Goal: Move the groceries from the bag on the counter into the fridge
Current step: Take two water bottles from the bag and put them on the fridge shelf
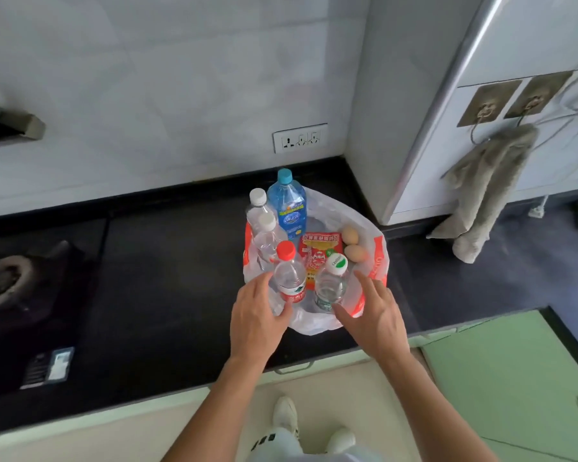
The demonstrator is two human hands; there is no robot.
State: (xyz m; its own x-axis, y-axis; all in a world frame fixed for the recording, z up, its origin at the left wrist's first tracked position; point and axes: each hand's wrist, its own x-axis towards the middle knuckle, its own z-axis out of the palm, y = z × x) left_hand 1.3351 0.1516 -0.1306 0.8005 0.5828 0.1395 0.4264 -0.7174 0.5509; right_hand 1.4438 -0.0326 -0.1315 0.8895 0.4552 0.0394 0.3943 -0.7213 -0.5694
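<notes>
A white and orange plastic bag [377,261] lies open on the black counter [181,261]. Inside stand a red-capped water bottle [289,278], a bottle with a green and white cap [332,281], two clear white-capped bottles [264,228] and a blue bottle [287,205]. A red food packet [317,251] and two brown eggs [352,243] lie behind them. My left hand [256,315] is spread around the base of the red-capped bottle, fingers touching it. My right hand [374,311] is spread beside the green-capped bottle, thumb against its base.
A gas hob [24,278] fills the counter's left part. A wall socket [300,137] sits above the bag. The white fridge [481,95] stands at the right with a grey towel [481,195] hanging on hooks. Green cabinet fronts [498,378] run below.
</notes>
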